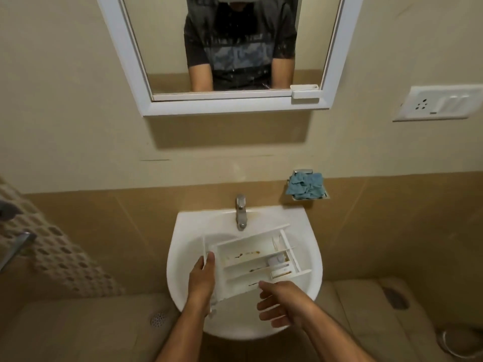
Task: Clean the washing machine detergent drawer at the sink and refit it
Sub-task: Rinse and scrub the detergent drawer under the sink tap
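Head view: looking down at a white sink point(308, 246) on a tan tiled wall.
Drawer: white detergent drawer point(257, 259) held over the sink bowl, at 6 o'clock from the tap point(241, 211), open side up, tilted, brown stains on the compartment floors.
Left hand: left hand point(201, 276) grips the drawer's front end at its 9 o'clock side, thumb on top, fingers hidden underneath.
Right hand: right hand point(278, 301) at the drawer's 5 o'clock edge, fingers spread and loose, holding nothing; fingertip right by the near wall, contact unclear.
Tap: metal, no water seen running.
Cloth: blue cloth point(305, 185) bunched in a wall dish at 1 o'clock from the sink.
Mirror: white-framed mirror point(125, 56) at 12 o'clock, reflecting a person in a dark T-shirt.
Socket: white socket plate point(439, 104) at 2 o'clock.
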`<act>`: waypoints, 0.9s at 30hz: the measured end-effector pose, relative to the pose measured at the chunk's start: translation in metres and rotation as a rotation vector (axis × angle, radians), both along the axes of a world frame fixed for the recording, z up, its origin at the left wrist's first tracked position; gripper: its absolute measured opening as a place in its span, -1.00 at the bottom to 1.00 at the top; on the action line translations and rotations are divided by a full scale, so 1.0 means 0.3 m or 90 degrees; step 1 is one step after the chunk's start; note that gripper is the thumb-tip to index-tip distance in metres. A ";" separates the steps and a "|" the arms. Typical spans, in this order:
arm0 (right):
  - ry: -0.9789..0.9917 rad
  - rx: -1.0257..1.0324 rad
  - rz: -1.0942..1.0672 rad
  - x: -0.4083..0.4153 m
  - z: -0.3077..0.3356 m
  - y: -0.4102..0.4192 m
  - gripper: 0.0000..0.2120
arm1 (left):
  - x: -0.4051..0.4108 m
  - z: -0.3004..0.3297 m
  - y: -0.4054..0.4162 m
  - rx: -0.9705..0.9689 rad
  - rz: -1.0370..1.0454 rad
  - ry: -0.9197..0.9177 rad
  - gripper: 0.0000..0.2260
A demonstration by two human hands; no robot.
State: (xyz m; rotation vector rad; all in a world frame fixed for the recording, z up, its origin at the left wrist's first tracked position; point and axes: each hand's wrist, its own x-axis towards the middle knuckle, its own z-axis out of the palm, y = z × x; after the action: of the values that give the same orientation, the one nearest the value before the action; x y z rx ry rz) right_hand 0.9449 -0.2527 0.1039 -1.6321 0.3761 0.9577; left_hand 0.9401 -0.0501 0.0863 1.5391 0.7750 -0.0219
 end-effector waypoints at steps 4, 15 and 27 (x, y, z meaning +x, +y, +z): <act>-0.009 -0.035 0.035 0.071 -0.011 -0.027 -0.62 | 0.036 -0.054 0.000 -0.017 0.008 0.011 -0.60; -0.209 -0.126 -0.031 0.314 0.012 0.076 -0.78 | 0.190 -0.178 0.089 -0.056 -0.057 0.071 -0.56; -0.412 -0.338 0.106 0.675 0.079 0.260 -0.86 | 0.291 -0.256 0.086 -0.004 -0.106 0.089 -0.73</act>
State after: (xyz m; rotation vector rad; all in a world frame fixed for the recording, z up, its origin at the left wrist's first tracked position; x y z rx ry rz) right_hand 1.1472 -0.1748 0.1276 -2.3763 0.0414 0.4067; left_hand 1.0273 -0.0243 0.0094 1.6051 0.7537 -0.2582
